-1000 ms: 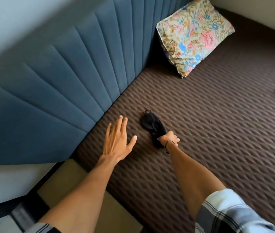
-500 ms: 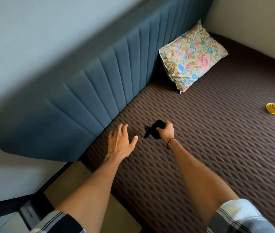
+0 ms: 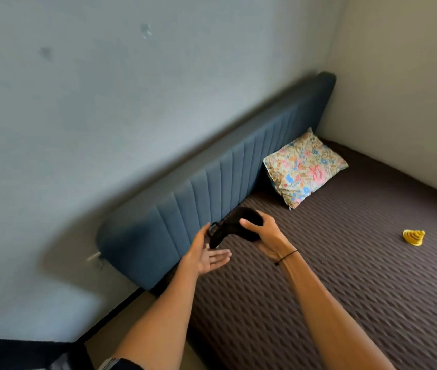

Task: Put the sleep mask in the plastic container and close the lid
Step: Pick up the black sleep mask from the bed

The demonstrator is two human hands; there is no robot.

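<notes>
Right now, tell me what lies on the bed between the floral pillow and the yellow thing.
Nothing: in the head view, only bare brown mattress runs from the floral pillow to the yellow thing.

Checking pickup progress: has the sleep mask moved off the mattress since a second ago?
Yes. The sleep mask lay flat on the brown mattress; now the right hand holds it raised in front of the blue headboard.
</notes>
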